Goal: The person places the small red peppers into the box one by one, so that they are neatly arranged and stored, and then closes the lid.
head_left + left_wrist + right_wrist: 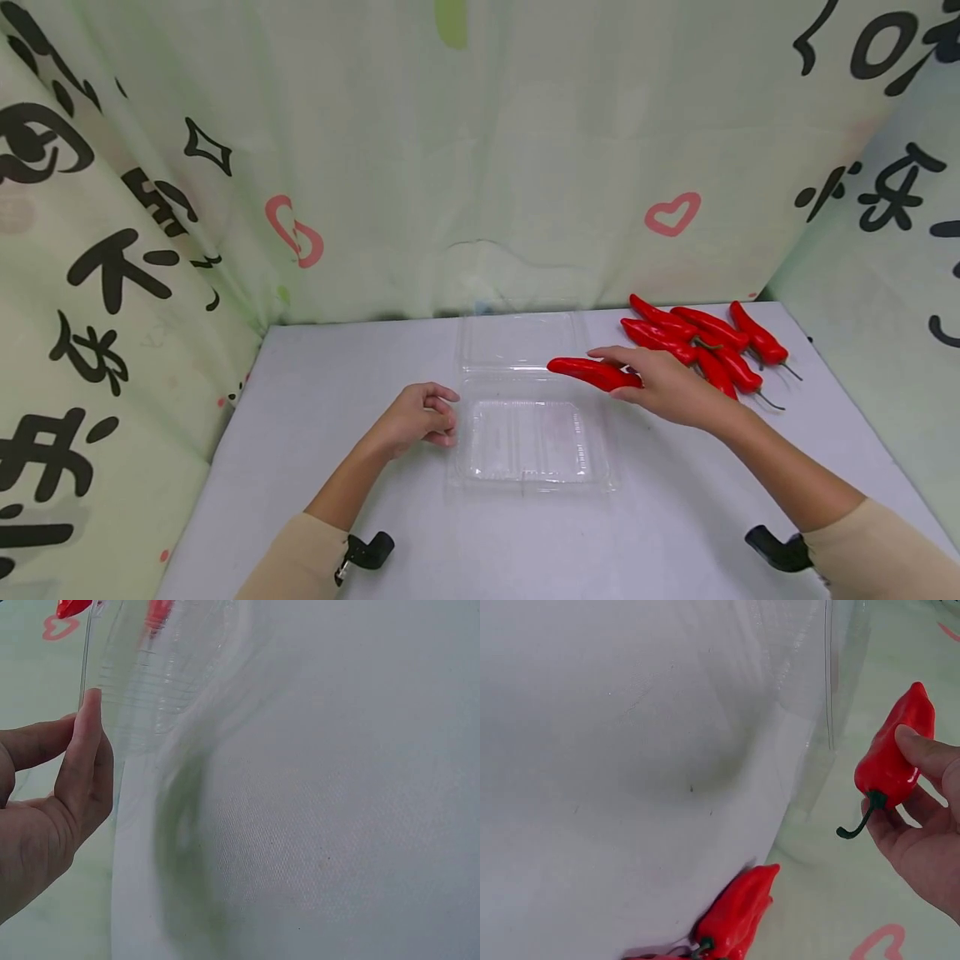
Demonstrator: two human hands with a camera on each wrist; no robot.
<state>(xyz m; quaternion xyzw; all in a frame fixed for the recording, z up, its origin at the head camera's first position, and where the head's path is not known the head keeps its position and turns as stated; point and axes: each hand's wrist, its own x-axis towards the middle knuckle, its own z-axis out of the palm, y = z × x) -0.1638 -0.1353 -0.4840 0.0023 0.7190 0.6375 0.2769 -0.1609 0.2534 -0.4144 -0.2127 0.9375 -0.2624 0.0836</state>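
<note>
Right now, the person's right hand (663, 383) pinches a single red chili pepper (588, 372) between thumb and fingers, its tip aimed at about ten o'clock from the hand; the right wrist view shows its dark green stem (871, 808) curling free. From where I stand, that pepper is raised near the fold of an open clear plastic clamshell box (525, 442), at about one o'clock from the middle of its base. The box lies on the white table (315, 400), its transparent lid (521, 342) laid back toward twelve o'clock. Over at nine o'clock, the left hand (422, 414) has its fingers bent, their tips right by the box's edge; I cannot tell whether they pinch the rim or merely lie alongside. Other red chili peppers (712, 327) rest in a loose heap at roughly two o'clock from the box. Beige sleeves (300, 558) cover both forearms partway, and a pale green printed curtain (517, 167) hangs behind.
</note>
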